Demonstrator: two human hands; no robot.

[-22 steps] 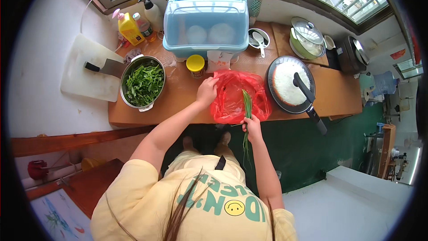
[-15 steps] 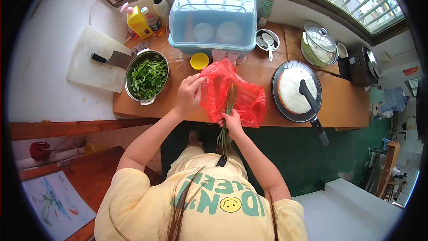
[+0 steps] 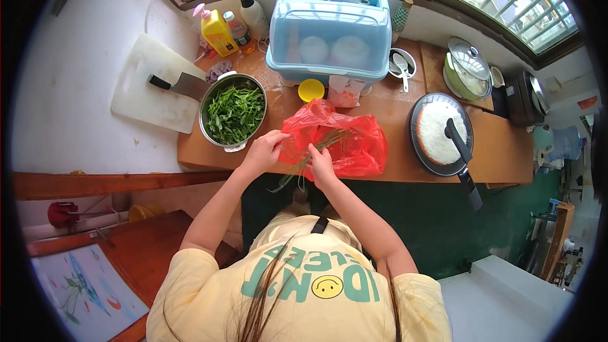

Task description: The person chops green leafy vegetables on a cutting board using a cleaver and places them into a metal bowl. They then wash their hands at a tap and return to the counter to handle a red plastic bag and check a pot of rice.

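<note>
A red plastic bag (image 3: 345, 142) lies on the wooden counter (image 3: 392, 120) in front of me. My right hand (image 3: 321, 166) pinches a long green vegetable stalk (image 3: 303, 166) at the bag's near edge; the stalk runs from inside the bag down past the counter edge. My left hand (image 3: 263, 150) grips the same stalk a little to the left, beside the bag. Just left of that hand stands a metal pot (image 3: 233, 114) full of cut green leaves.
A white cutting board (image 3: 155, 85) with a cleaver (image 3: 180, 85) lies at the left. A blue lidded dish box (image 3: 329, 28), a yellow lid (image 3: 311, 90), bottles (image 3: 218, 31) and a pan of white rice (image 3: 437, 133) with a spatula stand on the counter.
Both hands have shifted left along the bag's near edge. The green stalk has tilted from hanging straight down to lying slanted between the two hands.
</note>
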